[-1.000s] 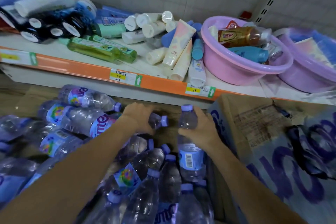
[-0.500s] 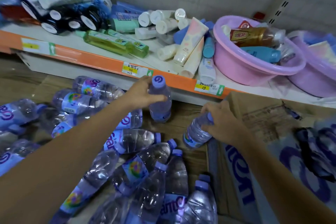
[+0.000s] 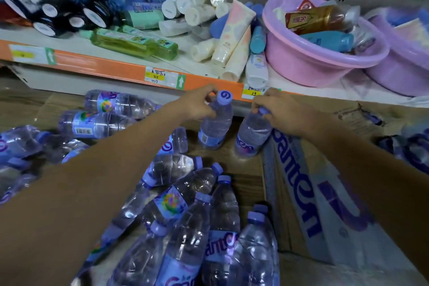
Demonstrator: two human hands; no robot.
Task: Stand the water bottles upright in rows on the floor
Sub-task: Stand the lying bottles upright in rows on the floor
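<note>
Nearest the camera, well in front of the orange shelf edge point(image 3: 111, 65), lies a heap of water bottles point(image 3: 185, 227) on their sides and leaning on each other; about eight purple caps show there, though the overlap makes the count unsure. To the right of the heap, a flattened cardboard box point(image 3: 308, 204) with purple lettering lies on the floor. Further left of the heap, at least five more fallen bottles point(image 3: 92, 124) lie scattered, some blurred.

Just below the shelf edge, two bottles stand on the floor side by side. The left hand point(image 3: 197, 105) curls its fingers round the neck of the left bottle point(image 3: 214, 125), which is upright. The right hand point(image 3: 278, 109) grips the cap end of the right bottle point(image 3: 251, 137), which tilts slightly towards the box.

Beyond the edge, on the shelf, lie two green bottles point(image 3: 134, 44), several white tubes and dark jars. A pink basin point(image 3: 301, 62) holds a brown tea bottle point(image 3: 318, 18) and a blue bottle point(image 3: 327, 40); a second, purple basin point(image 3: 399, 69) sits beside it, its contents unclear.
</note>
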